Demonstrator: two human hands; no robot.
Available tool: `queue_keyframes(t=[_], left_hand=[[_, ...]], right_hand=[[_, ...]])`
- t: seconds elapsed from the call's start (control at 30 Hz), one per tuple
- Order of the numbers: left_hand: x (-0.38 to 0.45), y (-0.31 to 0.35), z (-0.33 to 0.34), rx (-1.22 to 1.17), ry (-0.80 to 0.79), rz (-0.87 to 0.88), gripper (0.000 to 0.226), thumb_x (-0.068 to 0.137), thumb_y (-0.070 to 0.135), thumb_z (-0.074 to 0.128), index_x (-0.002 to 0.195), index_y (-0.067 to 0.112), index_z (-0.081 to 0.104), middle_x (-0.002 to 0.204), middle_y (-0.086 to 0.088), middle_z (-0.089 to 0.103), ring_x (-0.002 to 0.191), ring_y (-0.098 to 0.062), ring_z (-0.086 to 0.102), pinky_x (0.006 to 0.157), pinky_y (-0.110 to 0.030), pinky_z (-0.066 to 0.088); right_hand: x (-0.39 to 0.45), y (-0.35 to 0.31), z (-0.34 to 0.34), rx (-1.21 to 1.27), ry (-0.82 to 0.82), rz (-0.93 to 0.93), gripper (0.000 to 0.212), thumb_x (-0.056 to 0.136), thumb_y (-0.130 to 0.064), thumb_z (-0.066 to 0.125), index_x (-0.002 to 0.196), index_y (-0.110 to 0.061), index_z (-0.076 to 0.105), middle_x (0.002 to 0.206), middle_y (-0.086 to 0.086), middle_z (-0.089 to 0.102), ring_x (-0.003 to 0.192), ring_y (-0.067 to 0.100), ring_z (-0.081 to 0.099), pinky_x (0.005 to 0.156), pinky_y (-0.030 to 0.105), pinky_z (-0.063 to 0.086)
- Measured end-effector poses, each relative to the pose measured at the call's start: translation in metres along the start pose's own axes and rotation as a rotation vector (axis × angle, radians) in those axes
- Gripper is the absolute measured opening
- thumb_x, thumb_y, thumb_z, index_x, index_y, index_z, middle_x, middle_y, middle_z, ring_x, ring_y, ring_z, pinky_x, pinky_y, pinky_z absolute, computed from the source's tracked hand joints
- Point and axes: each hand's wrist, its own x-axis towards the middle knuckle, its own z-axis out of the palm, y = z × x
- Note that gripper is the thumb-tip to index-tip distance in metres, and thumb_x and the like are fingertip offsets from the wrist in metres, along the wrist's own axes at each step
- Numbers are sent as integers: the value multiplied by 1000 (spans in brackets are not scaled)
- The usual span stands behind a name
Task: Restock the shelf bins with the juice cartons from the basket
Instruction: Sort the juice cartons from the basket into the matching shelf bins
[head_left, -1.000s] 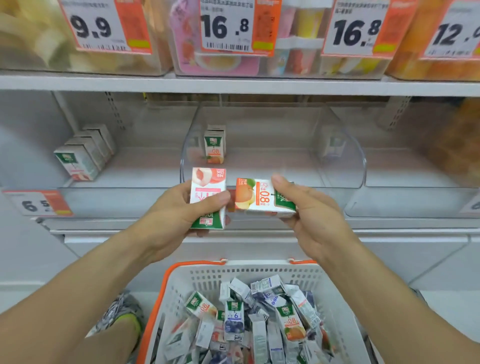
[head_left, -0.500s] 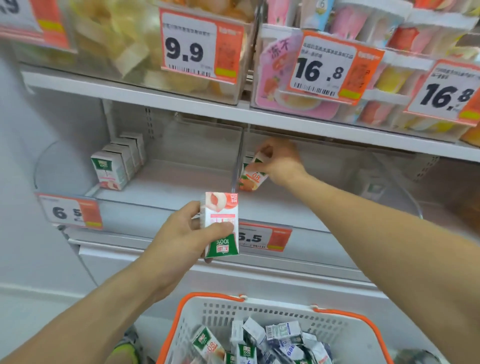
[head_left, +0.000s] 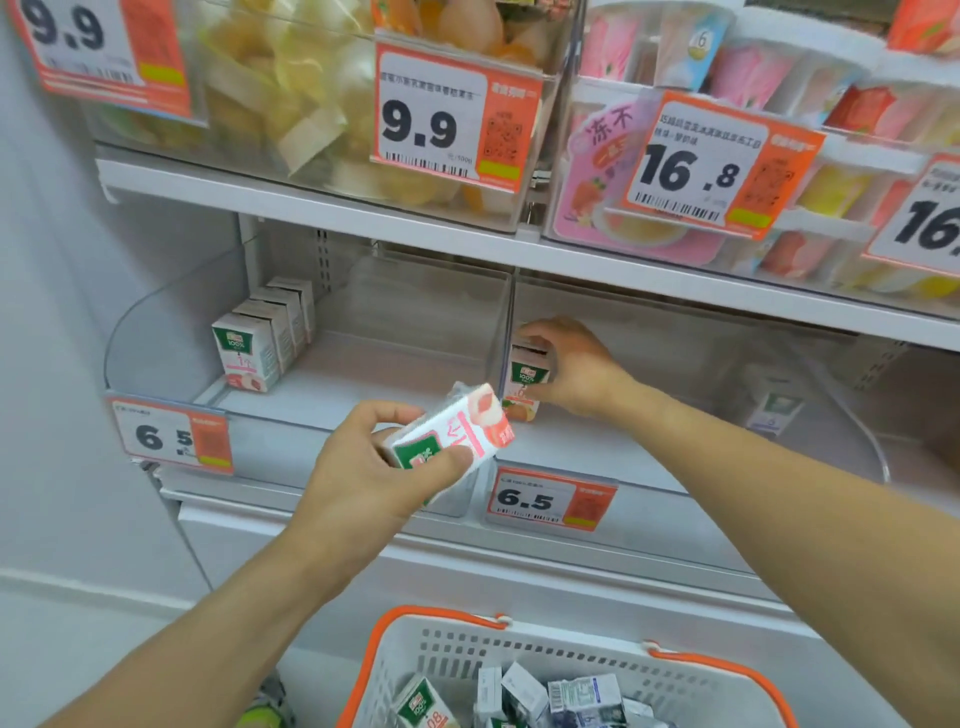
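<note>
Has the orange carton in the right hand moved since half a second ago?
Yes. The orange carton has come down from its tilted hold and now stands upright on the bin floor beside the clear divider, the right hand gripping its top.

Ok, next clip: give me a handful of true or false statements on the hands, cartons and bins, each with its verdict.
1. The left hand holds a pink-and-white juice carton tilted in front of the shelf. True.
2. The right hand is open and holds nothing. False: its grip is on an upright orange-pictured carton inside the clear middle bin.
3. The clear left bin holds a row of cartons. True.
4. The white basket with orange rim holds no cartons. False: cartons lie piled in it.
5. The price tag under the middle bin reads 9.9. False: it reads 6.5.
</note>
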Motion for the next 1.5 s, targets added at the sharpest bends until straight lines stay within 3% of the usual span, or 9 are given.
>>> queue_keyframes(t=[0.13,0.43,0.6,0.77,0.87,1.0,1.13,1.3,1.5], left_hand=[[0,3,-2,-55,0,38,39,70,15,86,99,17,60,85,-4,77,63,-5,68,56,-11,49],[-5,5,-3,-94,41,153,20,79,19,78,97,16,70,68,9,69,55,3,54,53,-10,43],[0,1,-7,-144,89,104,48,67,18,86,108,18,62,84,3,77,71,-4,68,60,-14,51],[4,4,-15,-148,120,148,48,57,33,83,100,14,71,86,-1,78,78,-14,70,66,-14,54],[3,8,-23,-78,78,231,36,68,38,77,101,23,74,90,3,78,81,-12,67,75,-21,57],[0,10,-37,72,110,347,23,82,32,74,105,29,75,91,10,77,85,-17,67,78,-29,56],[7,4,-67,176,214,400,25,83,30,75,108,33,74,93,19,75,86,-10,69,77,-30,57],[17,-3,-99,68,367,376,29,98,38,53,116,25,71,103,7,73,83,-2,68,72,-19,54],[43,-52,-141,640,526,478,35,79,19,57,112,23,69,107,8,59,106,-20,51,93,-38,43]], right_hand=[[-6,3,3,-21,34,132,41,79,-26,81,116,-18,63,118,8,54,97,25,61,82,26,47],[-4,0,16,7,75,134,31,83,-19,78,108,-10,61,121,10,49,86,22,56,82,24,46],[-20,-8,-11,64,91,131,39,83,-25,76,121,-18,66,118,9,57,99,26,62,86,27,49],[-79,-63,-53,506,50,-24,5,85,-13,76,88,-16,73,81,3,74,74,23,70,68,41,60],[-100,-107,-69,675,-74,-227,22,85,-10,77,105,-13,69,88,5,72,77,20,68,64,32,60],[-84,-147,-61,403,-131,-405,54,82,-31,80,130,-26,55,112,-7,61,94,9,65,78,21,53],[-59,-176,-40,424,-159,-410,44,78,-31,83,117,-25,63,107,-11,66,89,8,66,82,30,56],[-22,-199,-16,601,-117,-372,35,73,-18,88,104,-19,70,95,-3,73,82,18,70,78,38,59],[36,-220,19,684,121,-224,36,67,-17,91,94,-19,67,95,-2,72,81,20,71,76,37,60]])
